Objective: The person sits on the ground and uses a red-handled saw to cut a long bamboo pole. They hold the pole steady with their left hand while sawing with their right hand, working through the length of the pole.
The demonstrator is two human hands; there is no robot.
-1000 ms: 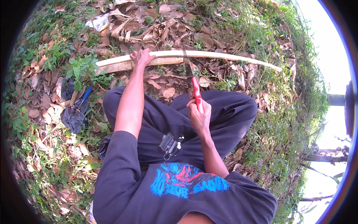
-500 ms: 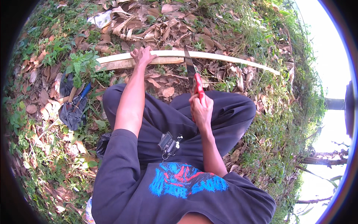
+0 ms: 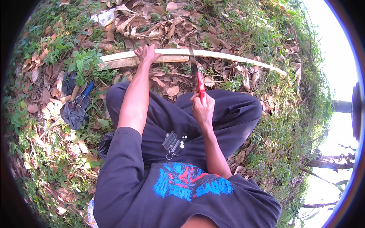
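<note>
A long, pale wooden strip [image 3: 224, 57] lies across the ground beyond my crossed legs, over a shorter wooden block [image 3: 173, 59] under its left part. My left hand [image 3: 147, 54] grips the strip, fingers bent over its far edge and thumb spread along the near side. In my right hand [image 3: 203, 108] is a hand saw with a red handle [image 3: 200, 85]. Its dark blade [image 3: 193, 62] crosses the strip just past the block's right end, pointing away from me. Whether the teeth have cut into the wood cannot be made out.
Dry leaves [image 3: 167, 28] and green weeds cover the ground. To the left lies a black plastic bag [image 3: 75, 114] beside tools, one with a blue handle [image 3: 89, 89]. A small dark device with a ring [image 3: 172, 142] rests on my lap. A white scrap [image 3: 103, 17] lies beyond the strip.
The saw and my right hand have shifted slightly left and away from me, and the blade's angle has altered a little. My left hand stays on the strip.
</note>
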